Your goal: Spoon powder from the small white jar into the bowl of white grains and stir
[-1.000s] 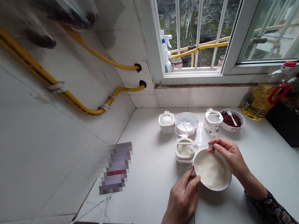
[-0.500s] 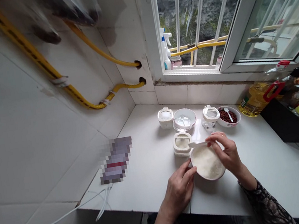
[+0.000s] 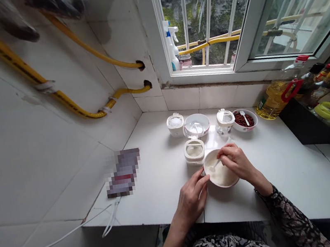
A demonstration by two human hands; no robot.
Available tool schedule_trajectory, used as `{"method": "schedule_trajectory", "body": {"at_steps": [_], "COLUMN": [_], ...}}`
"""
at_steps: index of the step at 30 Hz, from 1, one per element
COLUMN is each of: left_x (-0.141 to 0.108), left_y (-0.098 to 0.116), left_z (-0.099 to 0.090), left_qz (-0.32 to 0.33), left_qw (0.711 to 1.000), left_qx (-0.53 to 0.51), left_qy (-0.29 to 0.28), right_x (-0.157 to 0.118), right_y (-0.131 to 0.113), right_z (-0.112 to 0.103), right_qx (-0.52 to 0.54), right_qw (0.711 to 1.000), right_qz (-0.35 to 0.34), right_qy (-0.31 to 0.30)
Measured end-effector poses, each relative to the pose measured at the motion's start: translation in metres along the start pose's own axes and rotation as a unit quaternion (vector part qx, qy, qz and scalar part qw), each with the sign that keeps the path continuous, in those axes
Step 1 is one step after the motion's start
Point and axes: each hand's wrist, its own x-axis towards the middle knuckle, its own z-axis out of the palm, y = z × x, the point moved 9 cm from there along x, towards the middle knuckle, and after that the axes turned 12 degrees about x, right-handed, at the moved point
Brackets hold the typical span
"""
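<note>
On a white counter (image 3: 155,183), our right hand (image 3: 236,160) pinches a spoon (image 3: 213,168), probably light and stiff, by its handle above pale powder (image 3: 226,177), while our left hand (image 3: 191,192) grips the rim of a smooth, likely breakable bowl (image 3: 222,186), its best hold.

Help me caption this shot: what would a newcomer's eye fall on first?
Probably the front bowl of pale powder, with the left hand touching its rim and the right hand holding a white spoon in it. Next, perhaps the yellow pipe bending down the left wall, and the oil bottle toward the counter's right.
</note>
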Motion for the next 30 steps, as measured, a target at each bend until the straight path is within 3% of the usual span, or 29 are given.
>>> {"method": "schedule_trajectory", "body": {"at_steps": [7,12,16,21,25,30], "left_x": [0.001,0.001,0.001,0.001,0.002,0.002], "left_y": [0.001,0.001,0.000,0.000,0.000,0.001], "left_z": [-0.002,-0.001,-0.001,-0.001,-0.002,-0.003], "left_qz": [0.003,0.000,-0.002,-0.003,-0.001,-0.003], "left_qw": [1.000,1.000,1.000,1.000,1.000,1.000], "left_qx": [0.001,-0.004,-0.008,-0.005,-0.002,-0.012], "left_qy": [0.008,0.005,0.002,0.005,0.009,0.008], "right_x": [-0.002,0.000,0.001,-0.001,-0.002,-0.001], "right_y": [0.026,0.023,0.017,0.025,0.038,0.046], "right_z": [-0.016,-0.017,-0.003,-0.013,-0.022,-0.022], "right_qx": [0.134,0.045,0.009,0.057,0.165,0.242], "right_qw": [0.980,0.993,0.999,0.992,0.967,0.942], "right_qz": [0.138,0.082,0.036,0.095,0.168,0.204], "right_qy": [0.051,0.069,0.026,0.058,0.093,0.107]}}
